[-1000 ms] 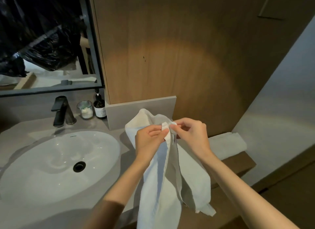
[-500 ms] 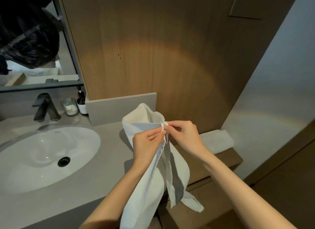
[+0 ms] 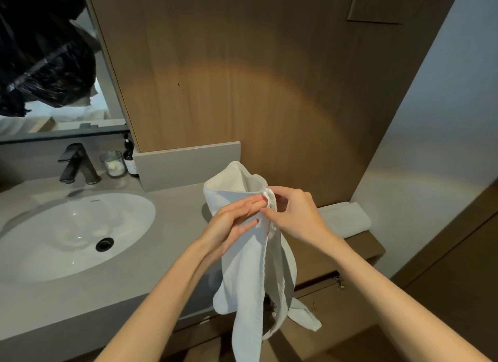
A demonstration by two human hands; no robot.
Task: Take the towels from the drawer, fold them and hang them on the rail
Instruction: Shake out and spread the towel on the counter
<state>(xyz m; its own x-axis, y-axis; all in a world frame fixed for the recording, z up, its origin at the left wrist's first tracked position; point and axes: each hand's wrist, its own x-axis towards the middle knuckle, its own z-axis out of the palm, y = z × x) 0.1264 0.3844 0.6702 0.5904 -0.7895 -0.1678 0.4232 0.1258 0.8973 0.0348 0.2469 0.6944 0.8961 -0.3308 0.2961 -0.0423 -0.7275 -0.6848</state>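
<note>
Right hand [image 3: 296, 216]: my thumb and forefinger pinch the towel [image 3: 250, 267] edge.
Left hand [image 3: 231, 224]: fingers straight against it — thumb hidden, possibly gripping; cannot tell.

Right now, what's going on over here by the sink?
A person at a bathroom vanity holds a white towel up beside the counter. The left hand and right hand pinch its top hem together, while the rest hangs loose, not yet neatly folded. A folded towel lies on the wooden ledge to the right, and the sink is at the left. No rail is in view.
</note>
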